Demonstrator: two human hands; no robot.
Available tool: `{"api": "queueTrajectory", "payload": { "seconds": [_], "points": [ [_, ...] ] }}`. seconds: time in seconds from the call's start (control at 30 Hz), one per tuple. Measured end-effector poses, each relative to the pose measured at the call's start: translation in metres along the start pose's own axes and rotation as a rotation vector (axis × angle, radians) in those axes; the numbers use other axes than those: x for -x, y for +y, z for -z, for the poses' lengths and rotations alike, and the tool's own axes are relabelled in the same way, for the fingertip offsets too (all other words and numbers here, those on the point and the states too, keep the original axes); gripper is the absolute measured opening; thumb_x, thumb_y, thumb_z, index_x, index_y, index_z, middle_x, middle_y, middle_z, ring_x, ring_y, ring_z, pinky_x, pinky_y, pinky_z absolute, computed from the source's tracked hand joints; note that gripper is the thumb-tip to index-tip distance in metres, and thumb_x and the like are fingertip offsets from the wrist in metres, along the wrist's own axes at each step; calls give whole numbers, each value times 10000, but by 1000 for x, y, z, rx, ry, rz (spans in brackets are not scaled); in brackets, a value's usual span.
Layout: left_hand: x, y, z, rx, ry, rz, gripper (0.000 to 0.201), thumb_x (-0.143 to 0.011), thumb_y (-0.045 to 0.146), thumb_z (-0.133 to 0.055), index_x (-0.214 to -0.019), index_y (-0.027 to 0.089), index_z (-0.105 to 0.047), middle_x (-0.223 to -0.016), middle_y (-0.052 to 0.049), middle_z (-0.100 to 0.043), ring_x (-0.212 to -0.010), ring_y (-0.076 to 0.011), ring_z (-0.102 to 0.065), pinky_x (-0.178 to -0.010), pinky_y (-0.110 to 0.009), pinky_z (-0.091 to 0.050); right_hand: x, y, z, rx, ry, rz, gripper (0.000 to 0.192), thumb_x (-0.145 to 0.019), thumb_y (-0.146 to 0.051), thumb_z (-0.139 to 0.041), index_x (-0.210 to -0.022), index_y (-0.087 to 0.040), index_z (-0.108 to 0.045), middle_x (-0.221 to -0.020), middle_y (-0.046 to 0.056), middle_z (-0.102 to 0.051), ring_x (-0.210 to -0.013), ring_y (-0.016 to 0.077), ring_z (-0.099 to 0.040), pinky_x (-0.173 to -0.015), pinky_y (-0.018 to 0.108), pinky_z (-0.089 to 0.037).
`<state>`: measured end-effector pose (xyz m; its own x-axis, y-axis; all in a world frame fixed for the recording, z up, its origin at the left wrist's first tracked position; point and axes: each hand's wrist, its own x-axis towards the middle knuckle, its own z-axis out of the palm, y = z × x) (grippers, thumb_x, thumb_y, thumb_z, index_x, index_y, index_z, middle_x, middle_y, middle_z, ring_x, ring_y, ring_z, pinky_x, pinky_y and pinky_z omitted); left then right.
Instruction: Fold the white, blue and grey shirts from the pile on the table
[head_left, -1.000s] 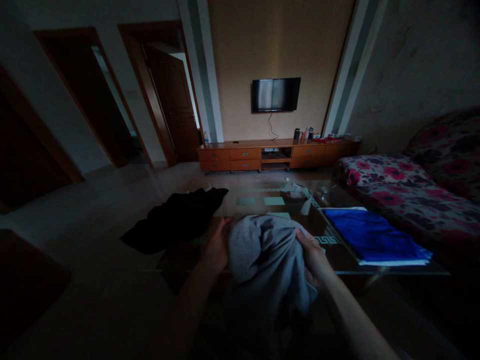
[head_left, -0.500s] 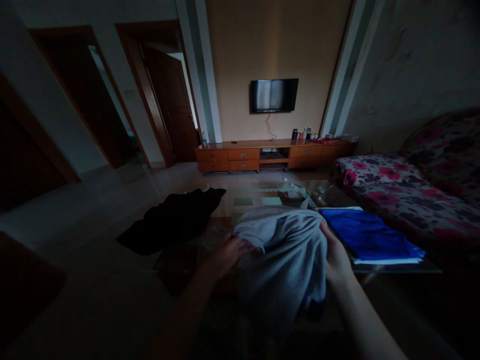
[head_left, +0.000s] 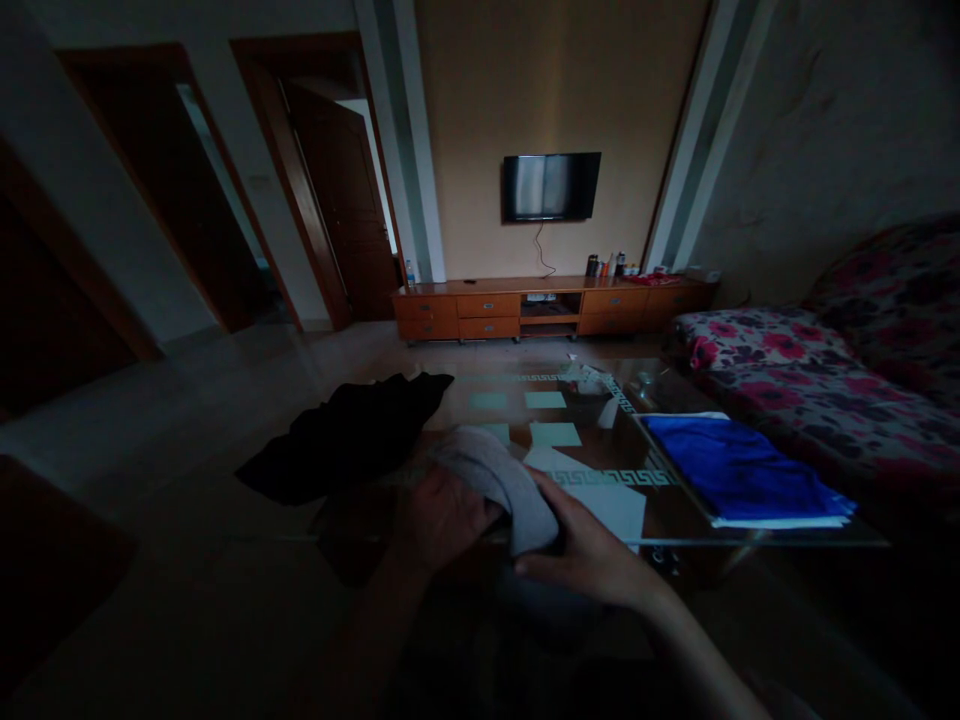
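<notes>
A grey garment (head_left: 501, 483) is bunched up at the near edge of a glass coffee table (head_left: 600, 440). My left hand (head_left: 441, 518) grips its left side and my right hand (head_left: 592, 553) holds its lower right part, the two hands close together. More of the grey cloth hangs down below my hands into the dark. A black garment (head_left: 349, 432) lies spread over the table's left end. A folded blue cloth (head_left: 739, 478) lies on the table's right side.
A floral sofa (head_left: 832, 390) runs along the right. A wooden TV cabinet (head_left: 547, 308) with bottles stands at the far wall under a wall-mounted television (head_left: 551, 186). Small items (head_left: 592, 380) sit at the table's far end. Open doorways are on the left. The room is dim.
The grey garment was spread wide between my hands; now it is gathered into a small bundle, and my hands have come together and dropped toward the table's near edge.
</notes>
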<state>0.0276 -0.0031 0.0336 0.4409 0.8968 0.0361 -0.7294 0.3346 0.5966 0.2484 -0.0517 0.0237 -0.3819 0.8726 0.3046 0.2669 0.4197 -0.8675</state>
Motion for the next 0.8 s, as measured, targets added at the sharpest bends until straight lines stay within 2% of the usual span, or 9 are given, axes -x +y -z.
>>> {"api": "queueTrajectory", "payload": {
  "seconds": [0.1, 0.2, 0.27, 0.33, 0.4, 0.5, 0.6, 0.7, 0.8],
  "points": [
    [-6, -5, -6, -46, -32, 53, 246, -949, 365, -573, -1132, 228, -664, -1242, -91, -685, -1229, -258, -604, -1078, -438, -425, -3, 1, -12, -257, -133, -92, 402, -853, -467, -723, -1168, -218, -727, -1123, 46, -739, -1060, 270, -665, -1005, 432, -503],
    [-13, -6, -4, -235, -6, -25, 388, -871, 373, -699, -1219, 217, -624, -1275, -109, -658, -1182, -267, -626, -1030, -418, -450, -5, 13, -6, -627, 202, -288, 380, -841, -499, -737, -1078, -201, -737, -1014, 51, -774, -954, 269, -714, -951, 433, -540],
    [-16, -7, -1, -462, 112, -154, 374, -809, 380, -761, -1120, 207, -647, -1108, -77, -694, -1032, -237, -666, -917, -364, -493, -6, 18, 4, -872, 426, -402, 443, -801, -508, -776, -1116, -203, -717, -1016, 72, -782, -948, 284, -732, -930, 443, -559],
    [-15, -9, 0, -712, 191, -231, 312, -784, 413, -775, -979, 197, -662, -951, -35, -689, -924, -208, -663, -828, -311, -499, -5, 21, 15, -1033, 520, -460, 449, -793, -522, -778, -1105, -203, -720, -985, 85, -790, -958, 299, -740, -916, 448, -571],
    [-10, -11, -2, -921, 105, -206, 311, -809, 456, -746, -964, 198, -668, -942, -36, -688, -943, -219, -659, -838, -313, -499, -4, 21, 23, -1137, 502, -469, 425, -818, -536, -745, -1090, -210, -731, -977, 85, -794, -1004, 304, -735, -940, 452, -564],
    [-1, -17, -8, -1144, -67, -184, 554, -788, 460, -780, -1255, 228, -590, -1180, -90, -663, -1117, -272, -627, -948, -377, -489, -2, 19, 26, -1232, 399, -433, 406, -854, -544, -697, -1099, -224, -739, -1013, 82, -793, -1081, 309, -712, -994, 471, -533],
    [4, -29, -12, -1369, 119, -418, 934, -681, 397, -876, -1454, 250, -374, -1403, -139, -505, -1287, -314, -515, -1046, -455, -439, 0, 19, 22, -1288, 324, -403, 369, -845, -516, -712, -1071, -226, -752, -1023, 78, -793, -1120, 316, -695, -1028, 488, -504],
    [4, -40, -14, -1530, 356, -737, 721, -689, 320, -864, -1292, 233, -478, -1291, -114, -512, -1232, -294, -517, -1043, -464, -432, 1, 19, 18, -1310, 273, -388, 327, -818, -477, -745, -1012, -215, -766, -1007, 79, -795, -1121, 323, -692, -1046, 497, -485],
    [2, -44, -16, -1615, 177, -768, 296, -804, 236, -763, -1036, 241, -579, -1068, -46, -570, -1061, -225, -579, -945, -372, -484, 3, 20, 17, -1289, 242, -375, 321, -805, -455, -758, -999, -199, -769, -1002, 89, -794, -1116, 328, -693, -1053, 503, -474]
  ]
}}
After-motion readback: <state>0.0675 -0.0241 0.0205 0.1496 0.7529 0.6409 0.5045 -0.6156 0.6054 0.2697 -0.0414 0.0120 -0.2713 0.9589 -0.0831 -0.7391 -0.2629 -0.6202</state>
